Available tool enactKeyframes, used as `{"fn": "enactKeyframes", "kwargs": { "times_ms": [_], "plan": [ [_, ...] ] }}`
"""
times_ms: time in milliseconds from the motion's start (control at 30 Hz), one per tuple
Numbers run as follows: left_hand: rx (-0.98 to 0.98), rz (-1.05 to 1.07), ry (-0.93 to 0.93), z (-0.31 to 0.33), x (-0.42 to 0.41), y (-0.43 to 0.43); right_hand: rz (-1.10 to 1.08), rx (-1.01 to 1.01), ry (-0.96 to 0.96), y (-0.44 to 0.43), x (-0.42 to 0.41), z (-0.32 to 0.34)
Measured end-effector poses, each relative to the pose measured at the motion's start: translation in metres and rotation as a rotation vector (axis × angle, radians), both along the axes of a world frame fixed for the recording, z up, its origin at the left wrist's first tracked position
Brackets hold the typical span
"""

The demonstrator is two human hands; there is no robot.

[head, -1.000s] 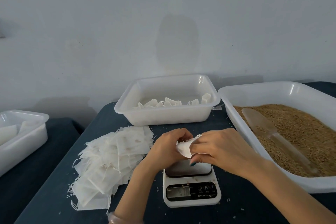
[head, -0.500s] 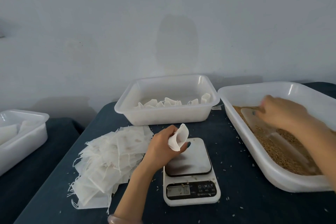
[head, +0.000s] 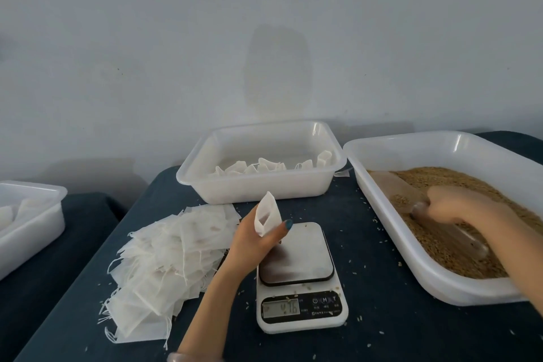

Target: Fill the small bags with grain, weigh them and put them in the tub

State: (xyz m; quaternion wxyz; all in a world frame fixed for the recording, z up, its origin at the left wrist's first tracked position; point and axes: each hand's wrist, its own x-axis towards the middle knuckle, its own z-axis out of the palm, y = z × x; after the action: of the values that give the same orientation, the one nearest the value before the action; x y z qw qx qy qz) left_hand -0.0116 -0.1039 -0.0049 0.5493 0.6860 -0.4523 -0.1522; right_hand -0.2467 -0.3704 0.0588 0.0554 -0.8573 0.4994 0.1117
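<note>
My left hand (head: pixel 255 241) pinches a small white bag (head: pixel 268 214) upright with its mouth held apart, just left of the scale (head: pixel 299 276). My right hand (head: pixel 458 206) grips the handle of a clear plastic scoop (head: pixel 399 189) lying in the brown grain (head: pixel 470 232) inside the large white tray (head: pixel 390 241) on the right. The scale's pan is bare and its display is lit. Behind the scale stands the white tub (head: pixel 258 185) with several filled bags (head: pixel 264 166) in it.
A loose pile of flat empty bags (head: pixel 167 267) with drawstrings lies left of the scale on the dark blue cloth. Another white tub (head: pixel 32 223) sits at the far left on a separate surface. Stray grains dot the cloth around the scale. A plain wall stands behind.
My right hand let go of the bag, moved right into the grain tray and took the scoop handle. My left hand raised the bag slightly, its mouth now apart.
</note>
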Motion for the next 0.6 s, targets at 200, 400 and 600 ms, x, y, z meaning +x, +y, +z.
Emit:
{"fn": "enactKeyframes", "kwargs": {
  "times_ms": [200,400,600],
  "plan": [
    [-0.070,-0.095,0.147,0.006,-0.002,0.004,-0.065,0.067,-0.289,-0.006,-0.002,0.001],
    [-0.172,-0.140,0.390,0.007,-0.002,0.004,-0.156,-0.052,-0.130,0.005,-0.004,0.011],
    [-0.247,-0.158,0.559,0.008,-0.002,0.003,0.007,0.112,-0.091,0.020,0.007,0.001]
  ]
}}
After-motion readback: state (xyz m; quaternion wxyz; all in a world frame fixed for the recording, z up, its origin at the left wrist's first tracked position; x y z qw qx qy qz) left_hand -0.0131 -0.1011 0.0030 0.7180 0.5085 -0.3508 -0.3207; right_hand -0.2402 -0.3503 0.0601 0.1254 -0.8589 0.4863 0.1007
